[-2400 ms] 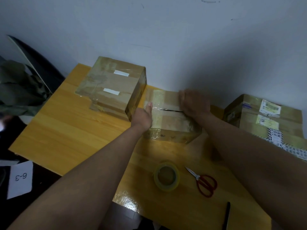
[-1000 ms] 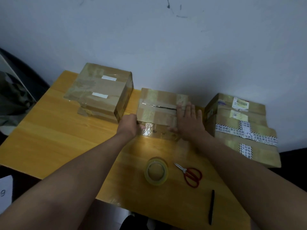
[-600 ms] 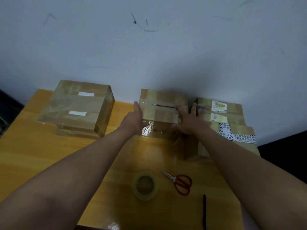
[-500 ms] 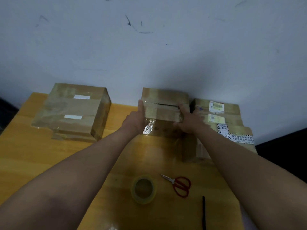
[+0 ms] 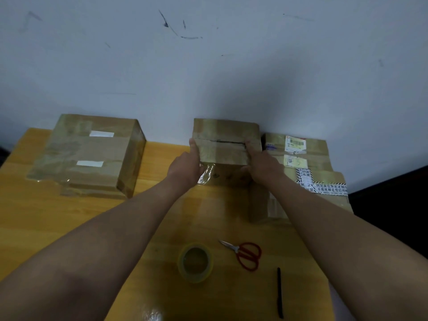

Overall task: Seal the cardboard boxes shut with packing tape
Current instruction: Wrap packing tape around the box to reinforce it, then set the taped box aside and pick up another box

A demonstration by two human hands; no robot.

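Three boxes: on the wooden table (image 5: 58,216), along the wall
Left box (image 5: 88,154): clear tape across the top, looks sealed
Right box (image 5: 308,167): labelled and taped
Middle box (image 5: 225,144): taped across the top, yet the flap seam gapes dark
Left hand (image 5: 185,167): fingers curled round the middle box's left end
Right hand (image 5: 261,167): gripping its right end likewise
Tape roll (image 5: 195,262): idle beside red scissors (image 5: 245,253)
Left to do: probably close that seam
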